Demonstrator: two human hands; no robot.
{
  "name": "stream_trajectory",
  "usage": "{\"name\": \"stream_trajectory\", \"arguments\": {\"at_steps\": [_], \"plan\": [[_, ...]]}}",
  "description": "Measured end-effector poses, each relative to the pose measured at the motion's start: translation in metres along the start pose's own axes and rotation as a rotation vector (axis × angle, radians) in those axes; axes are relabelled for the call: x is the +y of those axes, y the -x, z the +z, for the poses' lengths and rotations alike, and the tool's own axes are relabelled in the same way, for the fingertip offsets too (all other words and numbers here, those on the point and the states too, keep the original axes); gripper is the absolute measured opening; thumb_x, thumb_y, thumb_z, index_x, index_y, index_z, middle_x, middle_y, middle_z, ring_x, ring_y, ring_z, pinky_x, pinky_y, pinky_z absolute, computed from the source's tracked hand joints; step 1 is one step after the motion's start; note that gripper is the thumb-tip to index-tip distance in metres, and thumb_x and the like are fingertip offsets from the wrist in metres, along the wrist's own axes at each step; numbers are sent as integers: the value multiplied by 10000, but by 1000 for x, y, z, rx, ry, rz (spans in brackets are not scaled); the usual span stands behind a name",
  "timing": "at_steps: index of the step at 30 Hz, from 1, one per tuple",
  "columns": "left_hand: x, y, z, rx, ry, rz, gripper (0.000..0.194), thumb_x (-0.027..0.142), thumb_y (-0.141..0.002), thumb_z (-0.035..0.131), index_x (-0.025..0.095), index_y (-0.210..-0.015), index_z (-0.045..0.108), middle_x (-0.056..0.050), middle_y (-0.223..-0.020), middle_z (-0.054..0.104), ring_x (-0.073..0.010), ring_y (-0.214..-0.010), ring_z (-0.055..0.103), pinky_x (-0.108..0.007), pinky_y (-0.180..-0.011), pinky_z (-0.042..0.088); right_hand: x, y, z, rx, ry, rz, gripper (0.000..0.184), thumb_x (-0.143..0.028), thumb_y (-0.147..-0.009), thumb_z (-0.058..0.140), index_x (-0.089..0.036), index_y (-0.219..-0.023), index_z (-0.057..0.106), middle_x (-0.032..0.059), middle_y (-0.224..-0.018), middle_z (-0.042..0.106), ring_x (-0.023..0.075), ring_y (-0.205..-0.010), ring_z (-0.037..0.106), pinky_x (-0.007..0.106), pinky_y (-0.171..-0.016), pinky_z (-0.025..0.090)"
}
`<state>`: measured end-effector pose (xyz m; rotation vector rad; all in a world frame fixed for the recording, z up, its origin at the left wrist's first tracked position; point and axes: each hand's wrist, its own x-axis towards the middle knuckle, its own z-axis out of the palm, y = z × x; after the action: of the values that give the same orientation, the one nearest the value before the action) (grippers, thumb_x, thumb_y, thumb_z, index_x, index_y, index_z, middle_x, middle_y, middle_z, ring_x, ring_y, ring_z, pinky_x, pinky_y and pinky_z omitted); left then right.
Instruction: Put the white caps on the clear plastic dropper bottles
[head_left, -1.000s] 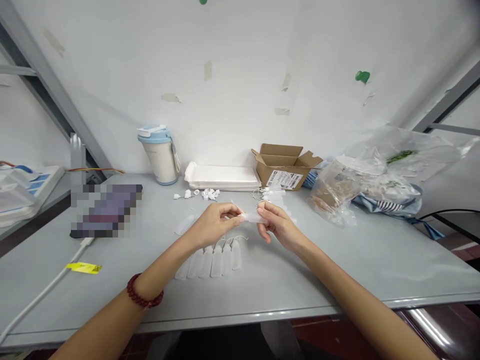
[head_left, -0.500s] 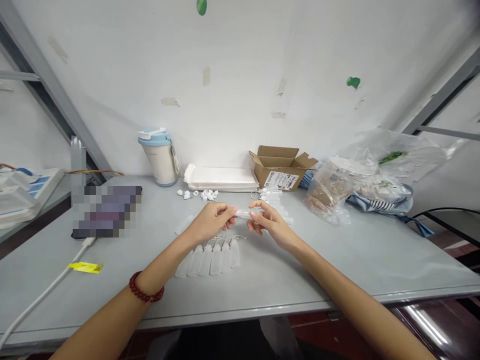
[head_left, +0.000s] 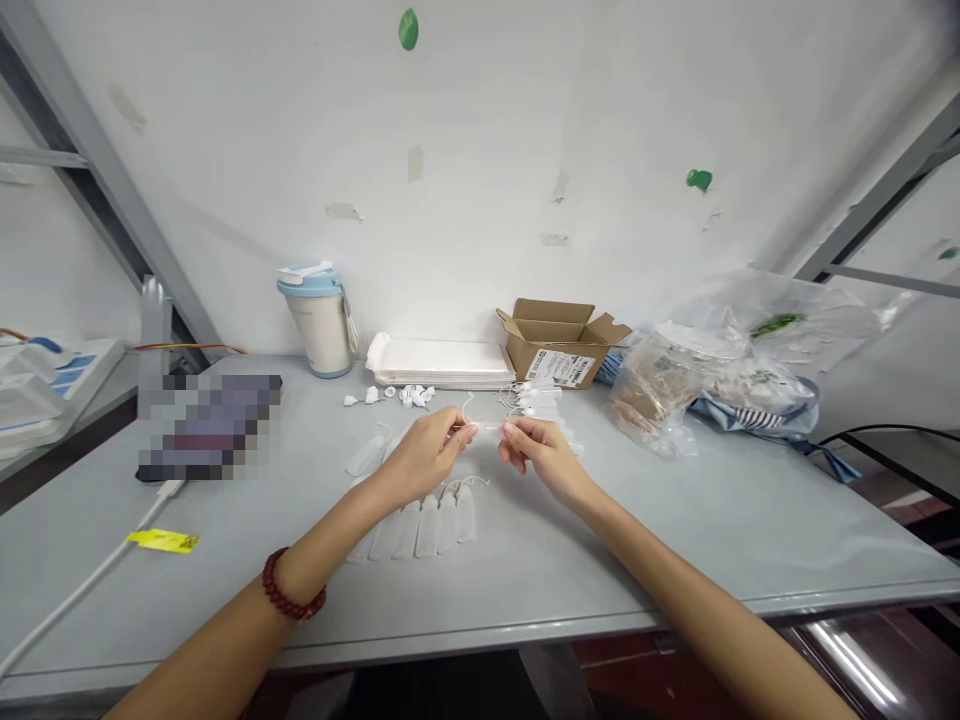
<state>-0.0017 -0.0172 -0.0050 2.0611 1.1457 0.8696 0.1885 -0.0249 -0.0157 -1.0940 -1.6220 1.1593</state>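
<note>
Between my two hands a small translucent plastic bottle lies sideways above the table. My left hand pinches its left end, where a thin white loop sticks up; the fingers hide most of that end. My right hand grips the other end with thumb and fingers. Below them, several similar bottles lie side by side, their white cords at the top. A clear bottle rests left of my left hand. More bottles with cords lie behind my right hand. Several loose white caps are scattered behind my left hand.
Along the wall stand a tumbler, a stack of white trays and an open cardboard box. Plastic bags lie at the right. A phone with a white cable is on the left.
Both hands have closed in on the bottle's ends, and my right fingers, more spread before, are now pressed together. The white loop now stands up above my left fingertips.
</note>
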Motion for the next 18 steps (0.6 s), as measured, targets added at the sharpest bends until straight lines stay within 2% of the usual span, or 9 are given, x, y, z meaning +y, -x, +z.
{"name": "stream_trajectory", "arguments": {"at_steps": [3,8,14,18], "plan": [[3,1,0,26,-80,46,236,358,-894,376,185,-835,525,-29,-804,607,-167,-720,545,-291,-656,420,0,0,0,-4,-41,21,413,-514,-811,517,-169,-586,493,-4,-548,536,82,-458,395,252,-495,325],[6,2,0,12,-86,73,211,334,-896,379,184,-854,520,-58,-882,621,-179,-772,561,-292,-677,433,0,-1,0,1,-63,48,445,-546,-816,494,-174,-570,484,-32,-466,456,83,-427,364,259,-485,323],[6,2,-4,29,-68,100,211,324,-887,408,176,-843,552,-42,-850,635,-168,-766,562,-286,-690,435,-1,-1,1,-20,2,10,524,-557,-850,437,-189,-475,444,-26,-402,411,112,-486,427,295,-644,409],[7,1,-10,-37,29,43,252,380,-861,465,185,-807,615,-21,-828,667,-165,-780,586,-275,-704,442,-1,-1,3,-2,33,-2,515,-571,-854,418,-186,-514,450,-29,-433,433,102,-460,409,298,-641,412]]}}
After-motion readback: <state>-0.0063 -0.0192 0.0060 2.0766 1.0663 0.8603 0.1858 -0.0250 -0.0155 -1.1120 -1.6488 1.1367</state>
